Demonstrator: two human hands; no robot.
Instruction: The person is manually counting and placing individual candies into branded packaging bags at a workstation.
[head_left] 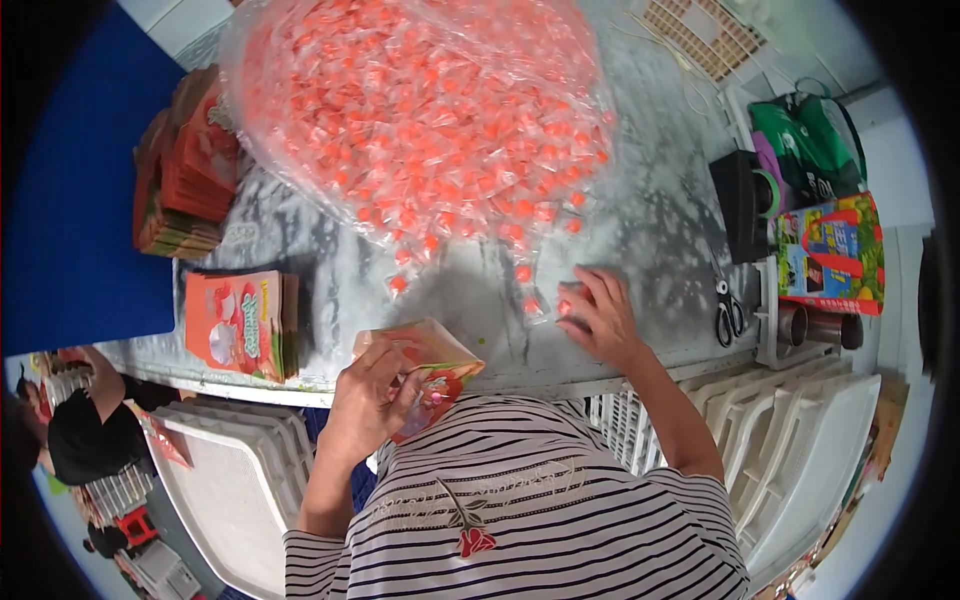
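My left hand (372,392) is closed round an open printed pouch (438,357) in orange and green, held at the table's near edge, its mouth tilted up and to the right. My right hand (600,318) rests low over the table with its fingers curled round a red wrapped candy (564,307). Just left of those fingers lie a few more loose wrapped candies (524,273). Beyond both hands spreads a large heap of red candies in clear wrappers (430,130), inside an open clear plastic bag.
Short stacks of flat pouches (232,318) stand on the left, with more pouches (190,165) behind. On the right are scissors (728,312), a black tape dispenser (738,205) and a colourful bag (830,255). White plastic trays (225,490) stand below the table edge.
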